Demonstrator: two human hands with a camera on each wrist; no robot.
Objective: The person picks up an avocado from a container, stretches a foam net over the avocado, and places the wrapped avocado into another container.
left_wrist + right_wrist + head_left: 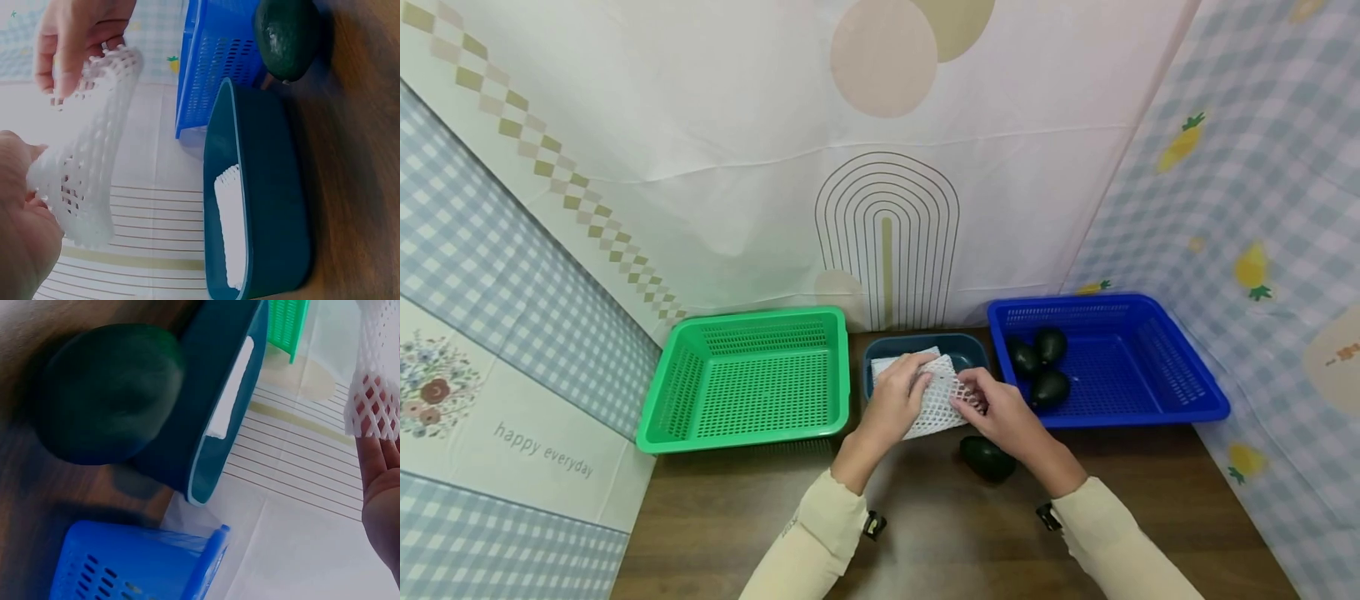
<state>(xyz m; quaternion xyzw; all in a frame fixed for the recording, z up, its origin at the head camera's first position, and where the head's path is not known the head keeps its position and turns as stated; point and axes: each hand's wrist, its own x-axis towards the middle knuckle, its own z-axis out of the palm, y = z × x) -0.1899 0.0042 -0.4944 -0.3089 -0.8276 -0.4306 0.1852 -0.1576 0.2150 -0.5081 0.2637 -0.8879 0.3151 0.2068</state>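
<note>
A white foam net sleeve is stretched between both hands above the front of the teal bin. My left hand grips one end of it, thumb on top. At the other end, my right hand holds the mesh edge between thumb and fingers; in the right wrist view its fingers show through the mesh. The sleeve's mouth is spread in the left wrist view. A dark green avocado lies on the table just below the right hand.
More white foam net lies in the teal bin. To its right, a blue basket holds 3 avocados. A green basket stands on the left. Patterned cloth hangs behind the wooden table.
</note>
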